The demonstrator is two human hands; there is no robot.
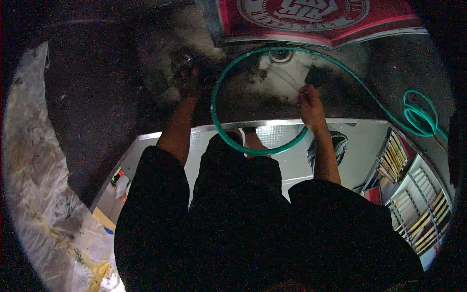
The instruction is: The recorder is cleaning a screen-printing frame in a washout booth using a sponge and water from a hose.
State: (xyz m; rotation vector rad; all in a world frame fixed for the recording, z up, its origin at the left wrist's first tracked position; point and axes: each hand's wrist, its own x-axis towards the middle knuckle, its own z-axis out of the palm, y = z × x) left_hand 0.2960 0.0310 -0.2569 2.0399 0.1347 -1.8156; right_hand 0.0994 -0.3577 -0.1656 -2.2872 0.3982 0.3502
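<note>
A green hose makes a wide loop in front of me. My right hand is closed, and one end of the loop runs up to its wrist and disappears there. Just beyond its fingers is a dark block-like shape that I cannot make out. Farther left, my left hand reaches down into shadow beside a small shiny round thing. Its fingers are too dark to read. Between the hands lies a pale, dirt-smeared surface with a round fitting at its far side.
More hose lies coiled at the far right. A red printed panel spans the top. Below my arms is a white-walled compartment with a metal rim, and racks of yellowish strips stand at its right. Crumpled clear plastic sheeting covers the left side.
</note>
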